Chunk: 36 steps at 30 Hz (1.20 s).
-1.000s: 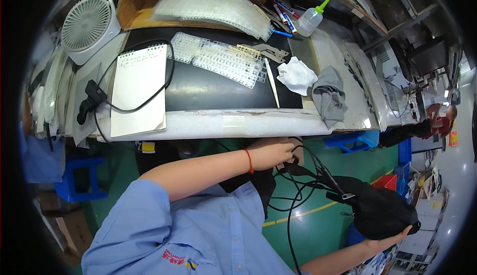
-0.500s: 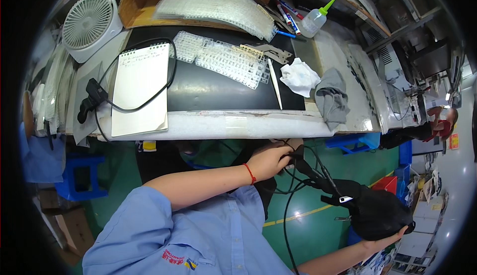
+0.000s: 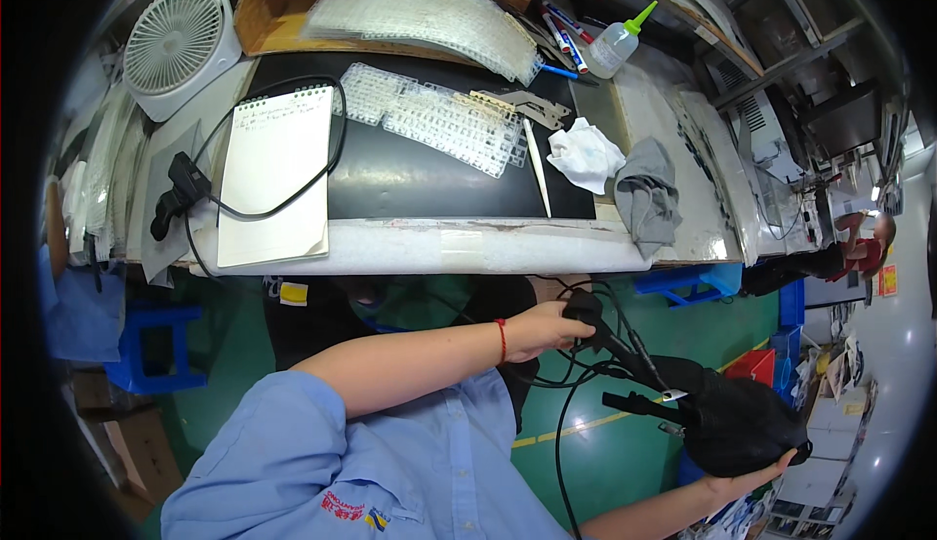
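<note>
Below the table's front edge, my left hand (image 3: 543,331) is closed on the end of a black strap (image 3: 613,343), with its thumb and fingers pinched together. That strap runs right to a soft black bag (image 3: 742,433) with a zip and a loose buckle strap. Under the bag's lower right side, my right hand (image 3: 759,481) supports it, its fingers partly hidden behind the fabric. Looped black cables (image 3: 560,428) hang around the strap and drop past my lap; whether my left hand also pinches a cable cannot be made out.
On the table lie a notepad (image 3: 273,184), clear plastic key sheets (image 3: 449,130), a white stick tool (image 3: 538,169), crumpled tissue (image 3: 586,155) and a grey cloth (image 3: 647,198). A fan (image 3: 174,42) stands at the left, a bottle (image 3: 613,50) at the back. Another person (image 3: 859,252) is at far right.
My left hand has shifted slightly right and down with the strap, showing more of its end above the fingers. The bag and my right hand have moved a little downward.
</note>
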Available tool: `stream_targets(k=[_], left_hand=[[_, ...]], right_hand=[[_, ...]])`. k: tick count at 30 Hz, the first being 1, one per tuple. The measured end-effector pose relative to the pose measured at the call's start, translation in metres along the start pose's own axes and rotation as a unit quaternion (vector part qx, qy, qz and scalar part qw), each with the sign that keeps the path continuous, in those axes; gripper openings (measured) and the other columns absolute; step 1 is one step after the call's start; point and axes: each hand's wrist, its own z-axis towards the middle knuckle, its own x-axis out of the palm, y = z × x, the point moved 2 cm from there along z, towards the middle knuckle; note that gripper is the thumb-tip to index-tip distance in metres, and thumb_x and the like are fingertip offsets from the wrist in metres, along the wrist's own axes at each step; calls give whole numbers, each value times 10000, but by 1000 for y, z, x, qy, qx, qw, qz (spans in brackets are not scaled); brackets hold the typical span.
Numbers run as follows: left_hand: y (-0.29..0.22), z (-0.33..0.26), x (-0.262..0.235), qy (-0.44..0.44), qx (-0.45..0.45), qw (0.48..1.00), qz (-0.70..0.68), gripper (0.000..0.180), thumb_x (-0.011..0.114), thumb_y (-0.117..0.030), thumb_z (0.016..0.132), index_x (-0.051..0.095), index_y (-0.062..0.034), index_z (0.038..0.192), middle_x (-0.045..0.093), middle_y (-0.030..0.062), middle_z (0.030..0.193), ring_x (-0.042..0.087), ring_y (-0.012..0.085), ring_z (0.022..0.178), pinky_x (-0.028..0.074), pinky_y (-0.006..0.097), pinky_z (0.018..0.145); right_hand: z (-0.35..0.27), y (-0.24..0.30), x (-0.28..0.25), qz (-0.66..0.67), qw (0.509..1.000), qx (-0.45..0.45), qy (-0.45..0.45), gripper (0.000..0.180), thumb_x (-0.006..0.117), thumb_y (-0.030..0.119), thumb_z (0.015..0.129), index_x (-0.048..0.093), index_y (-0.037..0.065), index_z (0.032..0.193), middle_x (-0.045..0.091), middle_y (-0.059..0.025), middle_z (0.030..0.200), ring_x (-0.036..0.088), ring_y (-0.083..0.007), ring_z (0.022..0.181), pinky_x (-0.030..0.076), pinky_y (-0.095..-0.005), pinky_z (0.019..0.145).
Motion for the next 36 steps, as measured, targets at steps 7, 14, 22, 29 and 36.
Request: stream_targets(k=[7,14,22,29,36], left_hand=[[-14,-14,-2,121,19,947,-298,373,480,-80,854,536,3,1213,626,132,1116,621,230,999,491,366,926],[0,-18,-48,206,-53,899,-383,373,522,-393,927,597,-31,973,625,134,966,599,265,981,477,388,867],[-35,-91,-47,-23,-92,995,33,503,532,-84,909,330,18,1358,576,176,1226,596,247,1109,498,344,935],[-38,-109,-52,19,146,766,626,616,724,-349,818,510,-88,1333,529,209,1103,530,282,931,450,366,840],[-29,-119,-29,-45,268,672,689,201,704,-215,788,626,-33,823,567,165,1124,543,311,1077,468,413,876]], right_hand=[[7,-2,-6,-21,999,-23,-29,582,591,474,864,529,76,1283,507,-134,1342,506,-338,1214,431,-482,1021],[14,-2,-14,13,1000,8,-15,588,592,477,864,534,49,1264,526,-141,1316,523,-338,1194,440,-479,1011],[17,5,-20,-3,1000,-8,-22,588,609,474,855,541,57,1265,515,-141,1337,518,-333,1203,436,-474,1016],[19,1,-14,-13,1000,-13,10,688,663,529,780,521,88,1288,495,-133,1344,499,-339,1206,429,-483,1013],[13,8,-3,-3,1000,-20,21,658,677,497,777,532,102,1283,507,-120,1334,499,-331,1207,424,-480,1017]])
